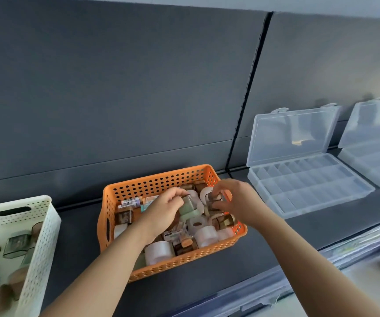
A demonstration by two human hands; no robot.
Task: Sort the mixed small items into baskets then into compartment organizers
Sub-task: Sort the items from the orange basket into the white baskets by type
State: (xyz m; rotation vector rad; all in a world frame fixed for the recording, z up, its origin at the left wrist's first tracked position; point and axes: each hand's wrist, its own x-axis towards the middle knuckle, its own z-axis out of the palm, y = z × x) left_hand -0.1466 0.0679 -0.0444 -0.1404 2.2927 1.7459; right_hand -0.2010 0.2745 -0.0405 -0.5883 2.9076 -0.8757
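Grey worktop (79, 239) carries a clear plastic compartment organizer (310, 186), lid raised, at our right, an orange perforated plastic basket (184, 264) of mixed tape rolls (206, 235) in the middle and a white perforated basket (38, 248) at our left. Over the orange basket our left hand (166, 208) curls round a pale green boxy item (189, 205); our right hand (239, 200) pinches a small brown roll (214, 199).
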